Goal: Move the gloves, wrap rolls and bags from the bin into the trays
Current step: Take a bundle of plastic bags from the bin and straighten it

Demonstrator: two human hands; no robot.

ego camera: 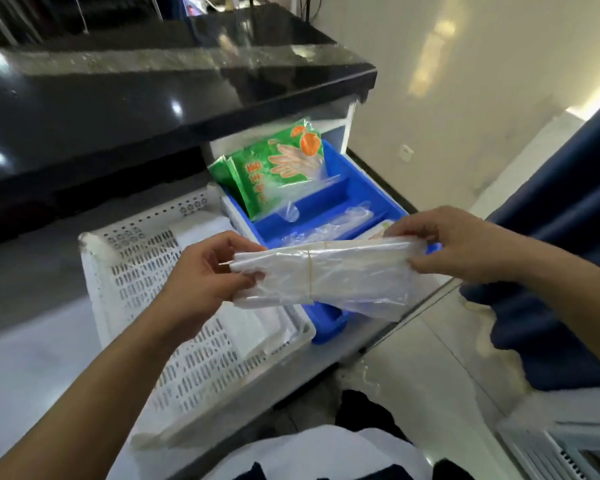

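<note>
I hold a flat bundle of white plastic bags (343, 275), tied round the middle with a rubber band, over the near end of the blue divided tray (364, 195). My left hand (205, 271) grips its left end and my right hand (461, 244) pinches its right end. Green packs of gloves (278, 168) stand upright in the tray's far compartment. Clear plastic bags (340, 221) lie in the middle compartment. The white perforated bin (142, 271) sits to the left, with white folded items (253, 327) in its near right corner.
A black glossy countertop (153, 98) overhangs the bin and tray at the back. A blue curtain or cloth (568, 237) hangs at the right. Pale floor tiles (430, 358) lie below the drawer edge. Another white slatted crate (551, 452) shows at the bottom right.
</note>
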